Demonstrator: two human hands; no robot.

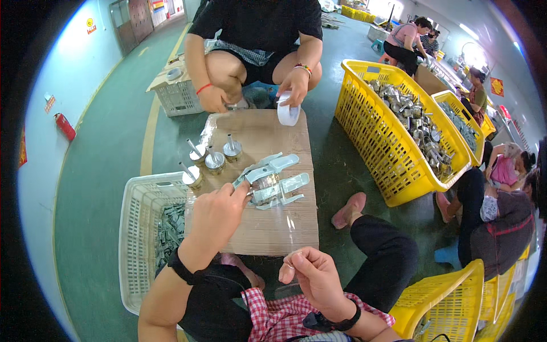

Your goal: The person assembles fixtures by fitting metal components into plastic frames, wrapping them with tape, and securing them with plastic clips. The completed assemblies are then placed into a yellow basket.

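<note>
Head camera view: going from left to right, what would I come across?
Red fire extinguisher → white crate → left hand → metal part with pale green arms → right hand → large yellow basket.

From the wearer's head, the cardboard-covered worktop [245, 236] is viewed at close range by a fisheye camera, facing downward and forward over its near edge.
</note>
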